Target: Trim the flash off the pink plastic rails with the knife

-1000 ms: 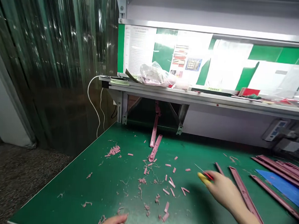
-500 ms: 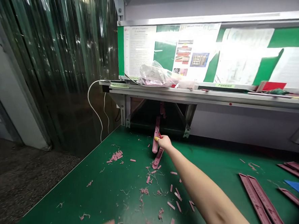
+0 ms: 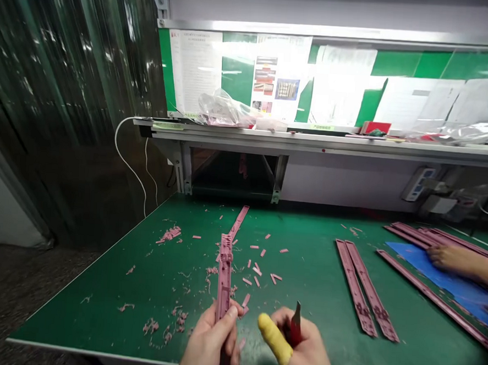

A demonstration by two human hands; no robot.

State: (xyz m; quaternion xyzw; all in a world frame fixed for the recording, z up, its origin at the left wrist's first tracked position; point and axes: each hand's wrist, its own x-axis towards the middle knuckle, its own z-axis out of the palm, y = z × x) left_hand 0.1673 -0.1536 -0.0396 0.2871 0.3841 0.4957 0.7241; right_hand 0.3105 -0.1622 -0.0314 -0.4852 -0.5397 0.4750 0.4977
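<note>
**Strip and Blade Held Over Bench**

The left hand (image 3: 211, 348) is closed around the pink strip (image 3: 224, 269), holding it endwise over the green bench (image 3: 138, 286), apparently to expose its edge. Just beside it, the right hand (image 3: 307, 357) grips a red knife (image 3: 296, 326), blade up. A yellow finger cot (image 3: 274, 339) shields one digit.

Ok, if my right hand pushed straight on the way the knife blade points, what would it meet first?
Probably nothing close: the right hand points the knife away over bare green mat. The pink offcuts lie just left of that line, though depth is unclear.
</note>
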